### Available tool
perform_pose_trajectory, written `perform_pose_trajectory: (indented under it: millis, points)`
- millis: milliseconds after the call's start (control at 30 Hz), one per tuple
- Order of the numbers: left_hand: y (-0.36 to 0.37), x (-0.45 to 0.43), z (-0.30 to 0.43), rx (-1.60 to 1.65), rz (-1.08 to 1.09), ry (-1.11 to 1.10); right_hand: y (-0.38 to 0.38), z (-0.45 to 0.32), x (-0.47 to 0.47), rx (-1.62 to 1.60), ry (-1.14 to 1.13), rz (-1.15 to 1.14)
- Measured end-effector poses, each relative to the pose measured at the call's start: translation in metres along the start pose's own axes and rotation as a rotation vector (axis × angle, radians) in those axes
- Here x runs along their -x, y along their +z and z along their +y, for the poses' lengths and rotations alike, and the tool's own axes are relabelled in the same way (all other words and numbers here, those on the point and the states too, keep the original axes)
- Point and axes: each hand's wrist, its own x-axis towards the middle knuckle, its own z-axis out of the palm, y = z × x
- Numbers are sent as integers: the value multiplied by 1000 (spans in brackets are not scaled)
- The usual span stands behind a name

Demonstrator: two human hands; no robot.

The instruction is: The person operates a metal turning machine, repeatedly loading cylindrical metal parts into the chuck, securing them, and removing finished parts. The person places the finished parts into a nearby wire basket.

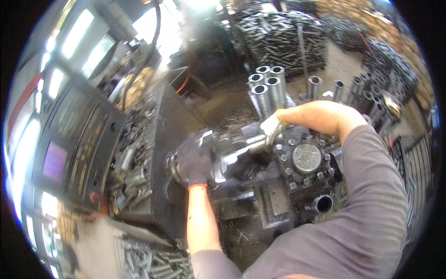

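My left hand (195,158), in a dark glove with an orange cuff, lies over the metal chuck (171,167) of a lathe; what its fingers hold cannot be made out. My right hand (273,129), in a light glove with a yellow cuff, is closed around the right end of a metal bar or tube (257,146) lying level above the machine bed. Just to the right of that hand sits a square tool post (306,158) with several bolts and a round cap. Metal chips lie below the bar.
Several steel tubes (259,90) stand upright behind my right hand, with more (357,82) farther right. A control panel with a lit screen (55,162) is at the left, beside a ledge of parts (129,174). Piled metal parts (278,42) fill a bin behind.
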Motion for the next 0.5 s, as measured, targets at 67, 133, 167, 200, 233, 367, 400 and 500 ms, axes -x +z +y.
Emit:
perform_pose_trajectory:
  millis: [67,133,167,200,233,367,400,500]
  points:
    - [4,3,-1,-70,-38,-36,1,3,42,313,73,211]
    - [8,3,-6,-52,-10,-52,-4,-11,92,537,233,412]
    - [9,1,-9,-15,-10,-60,-8,-28,117,667,244,542]
    - [9,-1,-12,11,-26,-43,-11,-48,142,718,295,615]
    - [9,-2,-12,37,4,-53,-13,-74,164,773,205,781]
    - [-10,23,12,479,108,16,25,-189,231,409,361,1029]
    - [-15,45,30,824,101,-53,44,-216,241,377,367,1101]
    - [-34,136,80,1634,-108,-214,117,-276,242,32,221,1227]
